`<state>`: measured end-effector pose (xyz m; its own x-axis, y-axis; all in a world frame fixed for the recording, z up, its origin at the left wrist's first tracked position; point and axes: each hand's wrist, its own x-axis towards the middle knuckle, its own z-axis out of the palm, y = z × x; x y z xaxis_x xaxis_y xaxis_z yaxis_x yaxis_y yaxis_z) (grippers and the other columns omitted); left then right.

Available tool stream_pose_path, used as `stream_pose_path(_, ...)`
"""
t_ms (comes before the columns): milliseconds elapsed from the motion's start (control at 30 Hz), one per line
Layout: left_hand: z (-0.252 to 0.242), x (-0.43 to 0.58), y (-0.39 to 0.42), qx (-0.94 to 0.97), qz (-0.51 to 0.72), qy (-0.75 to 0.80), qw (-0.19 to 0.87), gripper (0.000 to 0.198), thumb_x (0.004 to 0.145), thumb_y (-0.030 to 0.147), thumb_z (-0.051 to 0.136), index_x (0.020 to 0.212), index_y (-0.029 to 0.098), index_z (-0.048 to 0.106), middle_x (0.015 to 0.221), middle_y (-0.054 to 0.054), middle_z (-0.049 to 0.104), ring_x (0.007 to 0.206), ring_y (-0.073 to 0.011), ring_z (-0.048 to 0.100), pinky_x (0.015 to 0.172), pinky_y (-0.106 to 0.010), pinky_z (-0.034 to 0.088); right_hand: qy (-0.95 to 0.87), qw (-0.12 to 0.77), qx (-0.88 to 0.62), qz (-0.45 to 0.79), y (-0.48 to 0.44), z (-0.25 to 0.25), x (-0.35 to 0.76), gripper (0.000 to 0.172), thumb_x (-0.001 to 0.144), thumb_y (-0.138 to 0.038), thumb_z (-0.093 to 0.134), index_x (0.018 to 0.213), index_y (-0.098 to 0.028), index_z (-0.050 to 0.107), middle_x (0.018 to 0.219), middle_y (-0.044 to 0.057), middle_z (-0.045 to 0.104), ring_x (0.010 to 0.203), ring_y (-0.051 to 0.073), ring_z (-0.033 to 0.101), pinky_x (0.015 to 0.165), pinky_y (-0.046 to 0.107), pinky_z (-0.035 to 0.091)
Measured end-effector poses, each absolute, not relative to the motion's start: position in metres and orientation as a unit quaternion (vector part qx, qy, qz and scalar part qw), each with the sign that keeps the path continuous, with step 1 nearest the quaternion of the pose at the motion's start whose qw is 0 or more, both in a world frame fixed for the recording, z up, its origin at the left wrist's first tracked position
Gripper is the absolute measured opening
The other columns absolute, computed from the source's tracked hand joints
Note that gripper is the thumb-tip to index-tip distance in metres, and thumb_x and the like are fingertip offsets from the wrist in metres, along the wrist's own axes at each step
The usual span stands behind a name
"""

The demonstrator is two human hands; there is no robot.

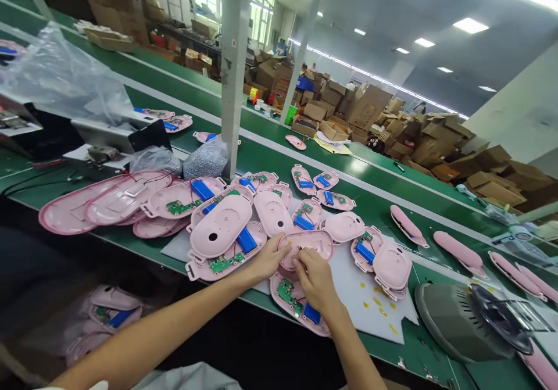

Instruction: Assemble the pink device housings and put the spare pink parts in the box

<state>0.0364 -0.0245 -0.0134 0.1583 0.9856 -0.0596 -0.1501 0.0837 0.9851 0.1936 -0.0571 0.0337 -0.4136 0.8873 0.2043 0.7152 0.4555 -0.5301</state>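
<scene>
My left hand (272, 257) grips the left end of a pink oval plastic shell (316, 242), its hollow inner side turned up. Over the middle of that shell, my right hand (313, 274) has its fingers pinched together; whatever they hold is too small to make out. Just below lies another pink shell (279, 303) with a green circuit board (286, 290) and a blue battery pack (312, 313), partly covered by my right hand. To the left, more pink shells (229, 218) are stacked, some with boards and blue batteries inside.
A white foam sheet (355, 297) with small yellow bits lies under the shells. At right stands a grey-green machine housing (453, 320). A metal post (235, 76) rises behind the stacks. Plastic bags (65, 82) sit at left, and cardboard boxes (361, 111) fill the background.
</scene>
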Motion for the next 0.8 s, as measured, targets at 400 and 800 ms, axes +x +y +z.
stream_pose_path(400,-0.008,0.033,-0.036,0.372,0.478,0.303,0.736,0.046,0.08,0.052,0.058,0.104,0.013,0.053,0.09,-0.006,0.06,0.067,-0.0151,0.058,0.056,-0.026,0.051,-0.802,0.143,-0.575,0.081,-0.059,0.036,0.168,0.024,0.097,-0.029,0.044,0.085,-0.022,0.063,0.085,0.004,0.057,0.079,0.016,0.052,0.063,0.025,0.03)
stream_pose_path(800,-0.001,0.029,-0.049,0.482,0.414,0.359,0.684,0.05,0.072,0.026,0.068,0.118,0.013,0.052,0.103,-0.01,0.065,0.082,-0.0218,0.065,0.067,-0.032,0.056,-0.718,0.237,-0.634,0.164,-0.063,0.034,0.215,0.037,0.081,-0.05,0.064,0.062,-0.02,0.055,0.073,0.0,0.058,0.067,0.015,0.054,0.062,0.027,0.035)
